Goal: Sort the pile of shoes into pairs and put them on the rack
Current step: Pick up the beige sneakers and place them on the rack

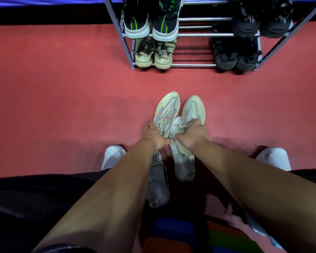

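Observation:
Two cream sneakers with grey and pink panels lie side by side on the red floor, toes pointing at the rack. My left hand (154, 136) grips the left cream sneaker (167, 110) at its collar. My right hand (194, 136) grips the right cream sneaker (193, 110) the same way. Nearer me lie a grey knit shoe (157, 181) and a white-grey shoe (183, 163), partly hidden under my forearms. The metal shoe rack (193, 65) stands ahead.
The rack holds a black-and-green pair (150, 21) upper left, a beige pair (153, 54) lower left, and black pairs (261, 19) (235, 55) on the right; its middle bars are bare. My own white shoes (112, 156) (274, 157) flank the pile. Coloured blocks (173, 232) lie near me.

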The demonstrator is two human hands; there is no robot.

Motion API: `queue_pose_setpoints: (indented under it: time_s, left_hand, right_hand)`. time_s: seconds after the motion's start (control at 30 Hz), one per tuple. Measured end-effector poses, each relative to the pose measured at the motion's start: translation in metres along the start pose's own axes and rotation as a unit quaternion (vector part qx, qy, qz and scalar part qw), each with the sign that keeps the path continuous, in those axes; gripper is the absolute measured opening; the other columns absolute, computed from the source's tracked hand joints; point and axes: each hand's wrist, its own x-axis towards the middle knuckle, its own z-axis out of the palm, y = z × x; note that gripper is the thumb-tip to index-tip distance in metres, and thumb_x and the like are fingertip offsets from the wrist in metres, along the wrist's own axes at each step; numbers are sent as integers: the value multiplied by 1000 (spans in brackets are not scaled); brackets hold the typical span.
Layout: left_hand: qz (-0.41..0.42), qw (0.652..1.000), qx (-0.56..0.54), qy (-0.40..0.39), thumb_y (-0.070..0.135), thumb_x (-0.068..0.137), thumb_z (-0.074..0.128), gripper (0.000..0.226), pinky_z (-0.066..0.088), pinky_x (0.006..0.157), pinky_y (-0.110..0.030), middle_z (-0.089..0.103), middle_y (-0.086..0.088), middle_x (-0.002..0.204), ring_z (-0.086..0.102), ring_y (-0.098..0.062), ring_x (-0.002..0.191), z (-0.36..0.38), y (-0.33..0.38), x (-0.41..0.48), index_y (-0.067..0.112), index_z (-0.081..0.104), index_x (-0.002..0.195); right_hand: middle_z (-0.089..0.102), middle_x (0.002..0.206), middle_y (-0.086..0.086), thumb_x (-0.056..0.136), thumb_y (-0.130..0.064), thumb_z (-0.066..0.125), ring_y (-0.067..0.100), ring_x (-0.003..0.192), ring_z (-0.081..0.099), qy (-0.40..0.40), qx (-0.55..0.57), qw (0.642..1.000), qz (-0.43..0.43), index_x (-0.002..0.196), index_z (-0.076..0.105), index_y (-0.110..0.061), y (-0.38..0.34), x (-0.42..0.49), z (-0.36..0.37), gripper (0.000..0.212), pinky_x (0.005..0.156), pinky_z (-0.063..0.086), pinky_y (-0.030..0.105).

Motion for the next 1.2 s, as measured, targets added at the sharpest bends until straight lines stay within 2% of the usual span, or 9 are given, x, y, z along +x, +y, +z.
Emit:
queue_pose_setpoints:
  time_s: [0.1, 0.2, 0.3, 0.37, 0.6, 0.87, 1.0, 1.13, 1.2]
  left_hand:
    - [3, 998, 54, 29, 38, 85, 87, 117, 51, 97, -35, 46, -16, 152, 57, -32, 129, 0, 8, -2, 5, 8, 165]
    - [-3, 999, -2, 35, 33, 84, 82, 96, 48, 80, -34, 55, -7, 122, 59, -25, 104, -9, 18, -5, 3, 28, 156]
    - [-18, 995, -96, 24, 34, 75, 81, 57, 57, 81, -34, 68, -6, 111, 68, -21, 91, -23, 29, -16, 12, 58, 123]
    - [-23, 989, -142, 30, 30, 78, 79, 40, 51, 68, -28, 66, -2, 96, 63, -14, 78, -32, 38, -28, 14, 57, 107]
    - [-55, 975, -215, 7, 44, 38, 67, 91, 50, 60, -34, 74, -15, 110, 69, -34, 80, -65, 64, -73, 14, 64, 123]
    - [25, 999, -42, -19, 57, 83, 68, 82, 49, 76, -35, 60, -25, 139, 65, -41, 123, -145, 140, -172, 33, 44, 157]
    - [67, 996, 56, -20, 47, 97, 64, 48, 46, 68, -31, 59, -11, 106, 59, -26, 73, -206, 174, -228, 33, 55, 142]
    - [107, 991, 74, 38, 32, 100, 65, 42, 35, 59, -25, 58, -4, 103, 42, -18, 66, -257, 191, -290, 42, 53, 139]
    - [103, 987, 56, 107, 32, 94, 70, 22, 34, 55, -25, 54, -8, 93, 42, -21, 62, -279, 191, -310, 31, 67, 115]
  right_hand:
    - [39, 139, 17, 81, -47, 76, 43, 119, 55, 55, -31, 996, -69, 153, 18, -18, 15, 6, -13, 97, 94, 52, 47]
    - [44, 139, 18, 79, -53, 77, 41, 126, 53, 52, 26, 997, -53, 148, 23, -13, 27, 17, -25, 97, 104, 49, 48]
    - [58, 130, 15, 74, -57, 79, 37, 123, 59, 50, 64, 996, -27, 134, 38, -8, 31, 17, -38, 88, 100, 51, 42]
    - [61, 128, 15, 67, -60, 77, 36, 121, 61, 67, 71, 995, -25, 129, 46, -7, 27, 13, -51, 87, 99, 52, 40]
    - [65, 101, 6, 73, -51, 83, 31, 100, 69, 93, 16, 994, -62, 119, 59, -8, -14, -24, -137, 68, 73, 45, 29]
    - [71, 61, 2, 71, -52, 71, 24, 68, 70, 90, -251, 948, -173, 71, 79, -11, -107, -121, -275, 42, 68, 61, 31]
    - [61, 66, 7, 77, -51, 68, 31, 75, 64, 161, -247, 930, -222, 66, 63, -10, -127, -172, -327, 42, 63, 49, 30]
    - [69, 75, 10, 72, -57, 64, 27, 72, 65, 222, -122, 933, -257, 78, 68, -10, -125, -197, -361, 48, 67, 58, 33]
    - [71, 81, 7, 68, -61, 63, 25, 76, 66, 244, -52, 929, -273, 86, 67, -14, -126, -205, -370, 51, 75, 61, 37]
